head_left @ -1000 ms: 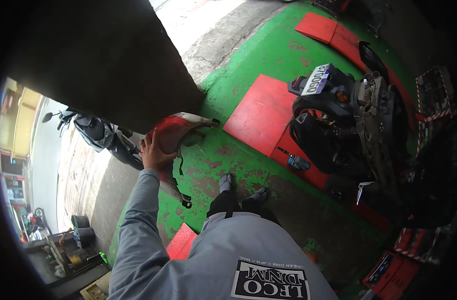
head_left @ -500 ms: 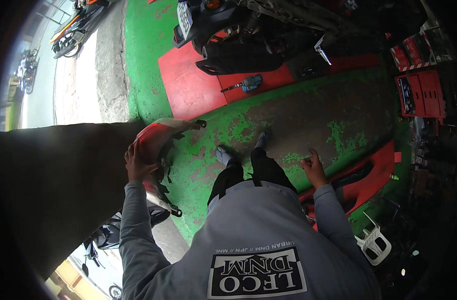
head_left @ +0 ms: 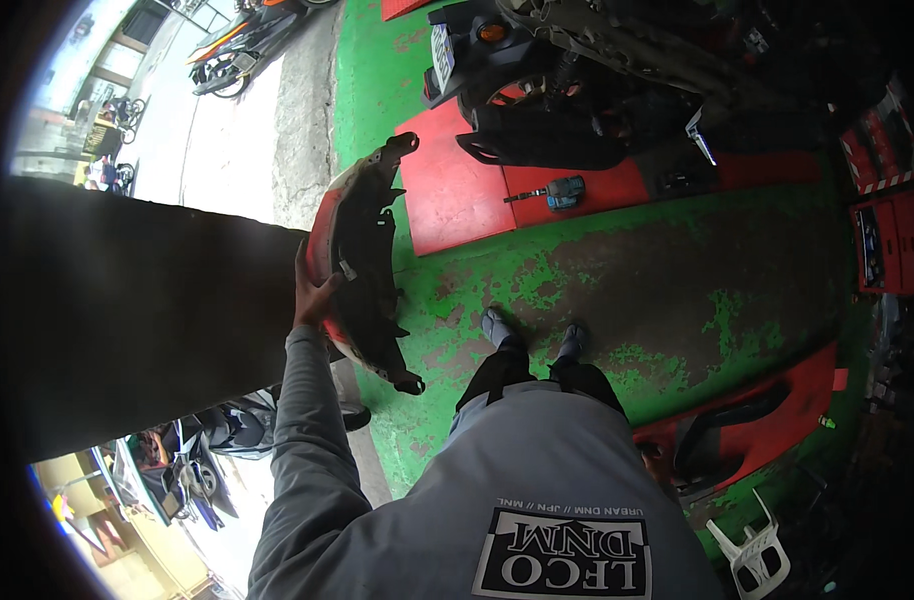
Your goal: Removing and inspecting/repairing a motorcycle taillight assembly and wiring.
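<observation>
My left hand (head_left: 314,288) grips the outer side of a long curved motorcycle light unit (head_left: 362,235), thumb over its edge. The unit has a red and clear lens on its left side and a black back with mounting tabs at both ends. It is held upright, off the floor, beside a dark pillar. My right hand (head_left: 659,468) hangs low by my side, mostly behind my shirt; its fingers are hidden. Near it, a black curved body panel (head_left: 727,430) lies on a red mat.
A partly stripped motorcycle (head_left: 617,95) stands ahead over red mats (head_left: 457,195). There lies a blue cordless power tool (head_left: 565,193) with a long bit. The dark pillar (head_left: 157,310) is close on the left. A red tool cabinet (head_left: 892,240) and white plastic chair (head_left: 759,562) stand right.
My left hand has turned the light unit, so its black back now shows more. My right hand, earlier raised with fingers apart, has dropped to my side. The whole view has shifted.
</observation>
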Available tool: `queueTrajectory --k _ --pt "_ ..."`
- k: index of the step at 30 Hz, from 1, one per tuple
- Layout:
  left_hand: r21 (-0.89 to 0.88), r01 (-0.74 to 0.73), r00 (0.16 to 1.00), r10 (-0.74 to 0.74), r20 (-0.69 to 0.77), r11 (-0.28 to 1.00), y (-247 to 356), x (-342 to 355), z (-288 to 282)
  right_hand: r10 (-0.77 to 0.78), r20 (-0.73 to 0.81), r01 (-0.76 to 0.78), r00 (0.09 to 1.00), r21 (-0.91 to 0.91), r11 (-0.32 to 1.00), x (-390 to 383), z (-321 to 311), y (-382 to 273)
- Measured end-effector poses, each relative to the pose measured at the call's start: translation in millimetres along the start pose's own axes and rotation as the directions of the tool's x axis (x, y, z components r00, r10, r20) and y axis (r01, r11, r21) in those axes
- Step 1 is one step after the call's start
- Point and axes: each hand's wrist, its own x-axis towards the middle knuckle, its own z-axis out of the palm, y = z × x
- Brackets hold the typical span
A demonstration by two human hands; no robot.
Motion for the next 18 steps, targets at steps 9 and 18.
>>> queueTrajectory --k 9,18 --pt "-0.272 -0.127 0.856 -0.034 -0.516 0.954 -34.3 -185.4 -26.2 -0.037 0.003 0.036 0.999 0.144 0.989 130.2 -100.2 -129.5" --pt "-0.445 -0.081 0.39 -0.383 -0.837 0.892 -93.3 -413.3 -31.4 -0.204 -0.006 0.199 0.979 -0.193 0.961 231.9 -118.4 -195.4"
